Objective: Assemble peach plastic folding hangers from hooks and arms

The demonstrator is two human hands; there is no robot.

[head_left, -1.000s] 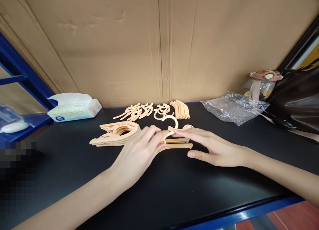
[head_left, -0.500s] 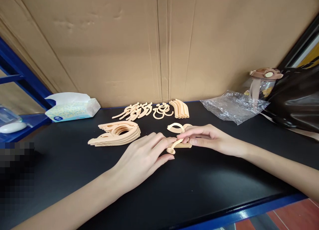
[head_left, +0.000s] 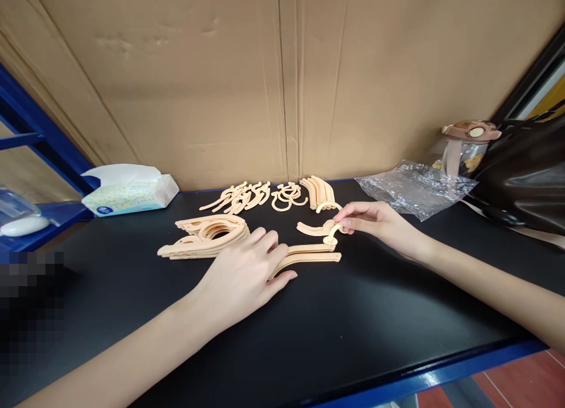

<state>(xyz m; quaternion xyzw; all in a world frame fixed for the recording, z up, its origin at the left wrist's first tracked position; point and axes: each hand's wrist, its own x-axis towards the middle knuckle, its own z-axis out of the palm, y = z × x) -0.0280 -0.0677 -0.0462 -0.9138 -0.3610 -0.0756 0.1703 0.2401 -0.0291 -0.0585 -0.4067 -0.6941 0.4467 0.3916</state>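
Note:
My right hand (head_left: 375, 224) pinches a cream plastic hanger hook (head_left: 334, 231) between thumb and fingertips, its round end hanging low over the table. My left hand (head_left: 247, 272) lies curled over the left ends of two slim curved hanger arms (head_left: 309, 258), which point right side by side; its fingertips are partly hidden. Just behind the hook, a separate curved hanger piece (head_left: 311, 229) rests on the table, partly covered by the hook and fingers. To the left of my left hand sits a stack of wide hanger pieces (head_left: 207, 237) with a round opening.
Along the back of the black table (head_left: 353, 337) lie small hanger parts (head_left: 247, 196), loose hooks (head_left: 289, 196) and a bundle of curved arms (head_left: 318, 191). A tissue pack (head_left: 130, 193) stands left. At right are a crumpled clear bag (head_left: 415, 187), a bottle (head_left: 468, 149) and a dark bag (head_left: 525, 178).
My right hand has moved back and to the right with the hook, away from my left hand. My left hand has shifted slightly left, and both hanger arms now show.

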